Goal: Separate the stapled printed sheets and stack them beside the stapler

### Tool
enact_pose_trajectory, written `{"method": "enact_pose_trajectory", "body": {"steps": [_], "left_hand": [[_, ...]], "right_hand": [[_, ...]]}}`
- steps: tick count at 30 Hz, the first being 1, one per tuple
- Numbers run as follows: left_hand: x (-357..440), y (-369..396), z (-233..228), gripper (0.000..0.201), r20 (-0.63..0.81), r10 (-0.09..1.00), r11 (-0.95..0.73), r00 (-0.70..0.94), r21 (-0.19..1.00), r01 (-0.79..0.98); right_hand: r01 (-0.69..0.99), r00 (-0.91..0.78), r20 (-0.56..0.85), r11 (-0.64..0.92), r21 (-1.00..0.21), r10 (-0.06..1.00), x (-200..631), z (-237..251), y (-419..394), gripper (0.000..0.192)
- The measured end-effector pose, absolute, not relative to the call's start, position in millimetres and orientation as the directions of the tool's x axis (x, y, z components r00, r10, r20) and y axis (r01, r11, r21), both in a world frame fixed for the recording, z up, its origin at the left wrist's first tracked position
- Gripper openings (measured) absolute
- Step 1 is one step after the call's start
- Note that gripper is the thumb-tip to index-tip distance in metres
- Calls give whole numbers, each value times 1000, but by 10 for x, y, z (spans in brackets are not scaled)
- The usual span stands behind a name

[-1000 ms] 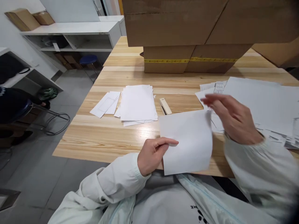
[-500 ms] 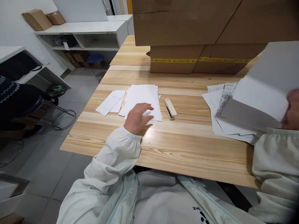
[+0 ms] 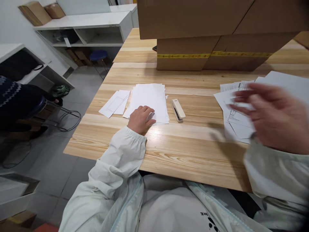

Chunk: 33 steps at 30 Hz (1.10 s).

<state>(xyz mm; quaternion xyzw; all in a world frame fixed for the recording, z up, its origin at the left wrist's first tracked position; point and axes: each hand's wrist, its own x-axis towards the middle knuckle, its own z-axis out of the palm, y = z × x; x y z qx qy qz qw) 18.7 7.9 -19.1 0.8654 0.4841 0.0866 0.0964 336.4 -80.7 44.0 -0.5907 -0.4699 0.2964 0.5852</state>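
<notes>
My left hand (image 3: 141,119) rests at the near edge of a stack of white paper (image 3: 149,98), fingers slightly bent and apart, holding nothing. Two smaller paper slips (image 3: 112,103), the upper one with a drawn rectangle, lie left of that stack. Right of it is a cream stapler (image 3: 178,109), which neither hand touches. My right hand (image 3: 272,112), smeared by motion, is raised over a loose pile of printed papers (image 3: 238,129) with its fingers apart. Nothing shows in its grasp. Part of the pile is hidden behind this hand.
Large cardboard boxes (image 3: 183,54) with yellow tape are stacked at the back of the wooden table (image 3: 193,151). A dark object (image 3: 154,48) pokes out beside them. At far left a seated person (image 3: 12,100) is partly visible, near white shelves (image 3: 84,21) and a blue stool (image 3: 98,55).
My right hand has let go of the white sheets, now lying on the right pile, and has moved left above it. My left hand has settled lower on the paper stack.
</notes>
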Motion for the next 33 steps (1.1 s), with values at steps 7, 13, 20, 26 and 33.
{"method": "enact_pose_trajectory", "body": {"steps": [7,13,20,26,33], "left_hand": [[161,50,-284,40,108,853,-521,511,245,818],[174,49,-297,42,104,859,-509,501,260,820],[204,25,-227,42,72,875,-479,478,264,837],[188,62,-257,32,86,881,-470,466,273,839],[199,42,-297,44,120,875,-485,470,249,839]], "right_hand": [[-173,-164,-324,-350,-920,932,2202,253,-347,25],[-138,-45,-398,-400,-906,916,2036,65,-128,26],[-244,-85,-383,-392,-887,920,2028,80,-122,19],[-323,-118,-330,-351,-879,936,2001,98,-80,15],[-254,-53,-367,-368,-894,929,1984,59,-104,20]]}}
